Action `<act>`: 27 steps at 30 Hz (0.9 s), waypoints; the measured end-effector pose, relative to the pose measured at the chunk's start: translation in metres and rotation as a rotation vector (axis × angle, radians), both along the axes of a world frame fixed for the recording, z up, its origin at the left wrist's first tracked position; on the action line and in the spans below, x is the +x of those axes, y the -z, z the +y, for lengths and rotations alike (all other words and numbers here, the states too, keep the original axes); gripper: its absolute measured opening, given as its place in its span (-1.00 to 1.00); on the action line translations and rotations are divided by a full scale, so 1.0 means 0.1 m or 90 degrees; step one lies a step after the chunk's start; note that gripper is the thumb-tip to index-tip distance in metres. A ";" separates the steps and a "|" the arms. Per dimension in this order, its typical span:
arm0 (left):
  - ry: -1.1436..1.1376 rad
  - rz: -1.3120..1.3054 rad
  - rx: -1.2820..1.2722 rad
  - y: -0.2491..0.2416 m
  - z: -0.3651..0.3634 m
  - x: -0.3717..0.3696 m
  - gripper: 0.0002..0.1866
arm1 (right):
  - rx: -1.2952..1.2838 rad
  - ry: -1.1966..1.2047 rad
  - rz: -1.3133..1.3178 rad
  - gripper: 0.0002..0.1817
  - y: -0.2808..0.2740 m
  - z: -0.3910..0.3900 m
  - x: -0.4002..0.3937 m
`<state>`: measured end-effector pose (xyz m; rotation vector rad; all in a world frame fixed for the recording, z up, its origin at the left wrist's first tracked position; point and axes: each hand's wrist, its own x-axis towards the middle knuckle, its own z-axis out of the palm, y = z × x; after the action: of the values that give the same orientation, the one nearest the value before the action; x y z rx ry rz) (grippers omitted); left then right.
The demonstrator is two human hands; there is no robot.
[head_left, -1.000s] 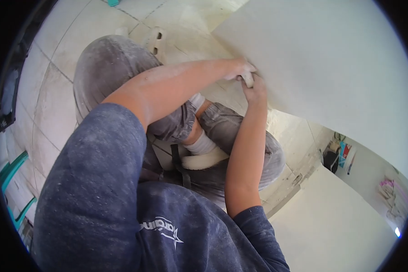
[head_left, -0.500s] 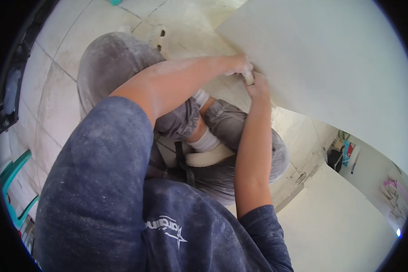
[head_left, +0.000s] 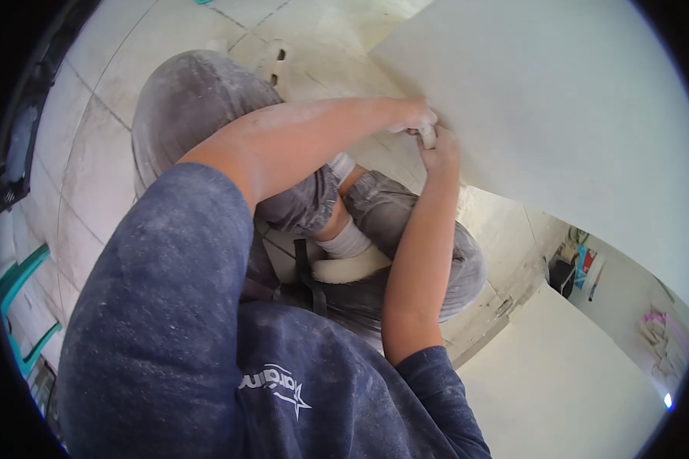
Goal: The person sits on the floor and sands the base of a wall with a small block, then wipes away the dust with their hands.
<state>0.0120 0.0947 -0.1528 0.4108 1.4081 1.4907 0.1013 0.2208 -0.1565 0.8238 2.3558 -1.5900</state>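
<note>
Both hands meet at the lower edge of a large pale slab [head_left: 559, 115]. The left hand [head_left: 411, 115] and the right hand [head_left: 441, 151] are clamped together on a small pale block [head_left: 429, 136] pressed against that edge. Below them lie dusty knees and a tiled floor [head_left: 92, 168]. Since half a second ago, the hands and block have shifted slightly right along the edge.

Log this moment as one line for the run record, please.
left hand: on small pale block, at edge of large white panel | right hand: gripping same block from below | posture: seated above tiled floor
</note>
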 end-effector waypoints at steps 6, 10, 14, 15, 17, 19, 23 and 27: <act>0.021 0.004 -0.057 -0.02 0.04 0.01 -0.85 | 0.293 -0.148 -0.046 -0.72 -0.26 -0.18 0.06; -0.013 -0.015 -0.029 -0.03 0.03 -0.02 -0.86 | -0.417 0.348 0.010 -0.75 0.02 -0.10 -0.04; 0.069 0.073 -0.040 0.20 0.04 0.00 -0.84 | 0.145 -0.091 -0.087 -0.80 -0.34 -0.26 0.02; 0.059 0.054 -0.066 0.18 0.03 0.00 -0.84 | -0.082 0.085 -0.060 -0.81 -0.11 -0.21 -0.02; 0.039 0.014 -0.067 0.09 0.10 0.02 -0.84 | -0.299 0.263 -0.016 -0.82 -0.07 -0.12 -0.01; 0.015 -0.024 -0.035 0.05 0.04 0.00 -0.84 | -0.295 0.270 0.002 -0.82 -0.04 -0.13 -0.04; -0.006 0.031 -0.056 0.23 0.04 0.01 -0.82 | -0.178 0.158 -0.040 -0.82 -0.24 -0.26 -0.03; 0.030 0.003 -0.070 0.05 0.07 0.03 -0.83 | 0.034 0.001 0.025 -0.80 -0.19 -0.15 0.08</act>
<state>0.0153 0.1015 -0.1579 0.3767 1.4664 1.3689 0.1095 0.2058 -0.1373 0.8129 2.4350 -1.5643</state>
